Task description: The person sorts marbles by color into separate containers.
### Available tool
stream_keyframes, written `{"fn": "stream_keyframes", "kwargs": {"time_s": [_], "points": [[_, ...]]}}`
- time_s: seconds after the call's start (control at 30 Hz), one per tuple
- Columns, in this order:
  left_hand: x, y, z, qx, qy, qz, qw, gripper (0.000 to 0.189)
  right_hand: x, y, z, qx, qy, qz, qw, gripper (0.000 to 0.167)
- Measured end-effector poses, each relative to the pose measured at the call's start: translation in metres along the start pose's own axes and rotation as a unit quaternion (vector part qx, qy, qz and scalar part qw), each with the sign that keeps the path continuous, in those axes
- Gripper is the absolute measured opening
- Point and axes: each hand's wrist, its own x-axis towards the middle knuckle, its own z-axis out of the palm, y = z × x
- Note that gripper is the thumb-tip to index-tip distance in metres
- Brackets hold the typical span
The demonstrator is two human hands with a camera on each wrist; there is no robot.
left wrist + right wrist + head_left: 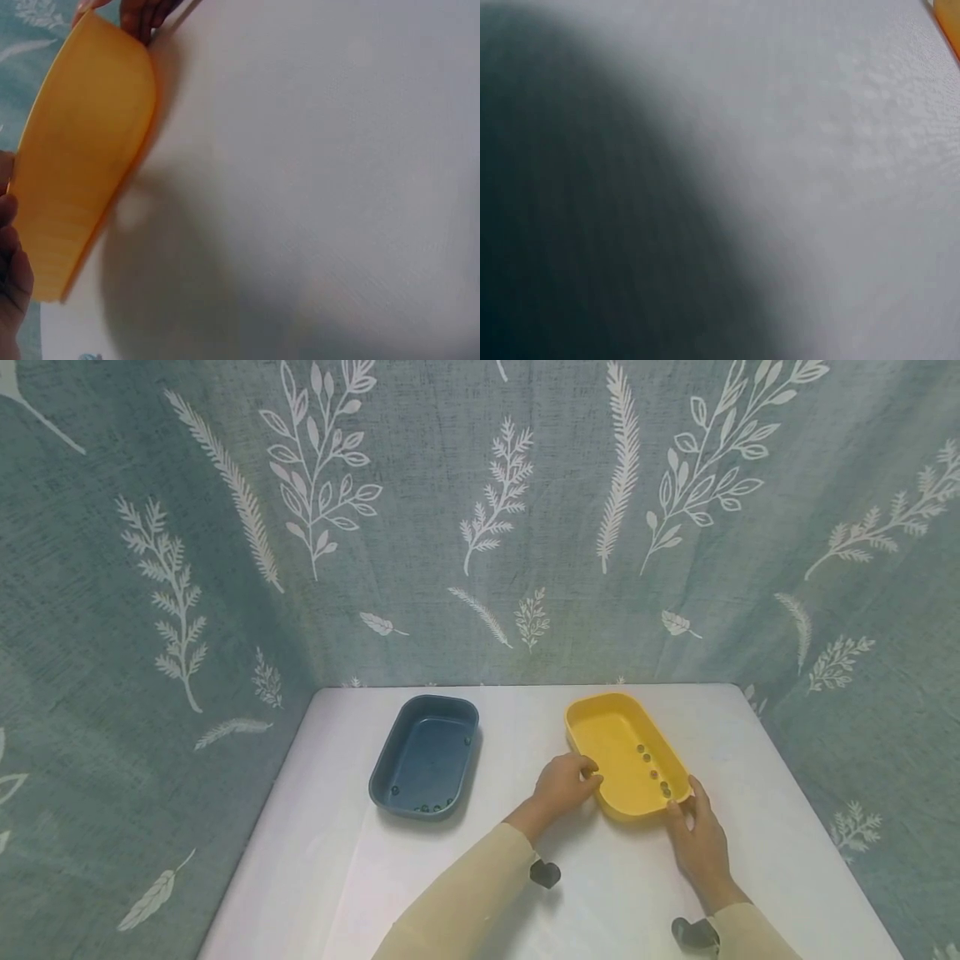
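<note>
A yellow tray point(611, 747) stands on the right half of the white table, with several small glass marbles point(654, 774) lying along its right side. My left hand point(562, 785) holds the tray's left rim near the front, thumb and fingers pinched at the edge. At the front right corner, my right hand point(701, 843) grips the rim with the thumb in front and fingers along the side. The left wrist view shows the outer wall of the yellow tray point(90, 142) close up. In the right wrist view a dark blur covers the left part, and both hands are out of sight.
To the left stands a dark blue tray point(435, 752) with several marbles point(437, 808), mostly at its near end. The white table point(420, 877) is bounded by patterned green-grey cloth point(450, 527) behind and at both sides. Dark pieces point(545, 873) sit at my wrists.
</note>
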Motion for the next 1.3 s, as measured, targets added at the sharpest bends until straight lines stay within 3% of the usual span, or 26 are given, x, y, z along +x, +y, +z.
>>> {"fn": "stream_keyframes", "kwargs": {"time_s": [0.27, 0.5, 0.7, 1.3], "points": [[-0.005, -0.004, -0.004, -0.003, 0.006, 0.023, 0.9997, 0.018, 0.002, 0.0, 0.001, -0.004, 0.0, 0.004, 1.0, 0.068], [-0.013, -0.01, -0.01, 0.004, -0.001, 0.004, 1.0, 0.016, 0.002, 0.001, 0.0, -0.007, -0.002, 0.007, 0.9999, 0.069], [-0.022, -0.022, -0.01, -0.001, -0.003, 0.008, 1.0, 0.016, 0.002, 0.002, 0.0, -0.008, -0.001, 0.003, 1.0, 0.068], [-0.044, -0.043, -0.013, -0.006, 0.012, -0.018, 0.9997, 0.015, -0.002, -0.007, 0.0, -0.004, -0.009, 0.015, 0.9998, 0.068]]}}
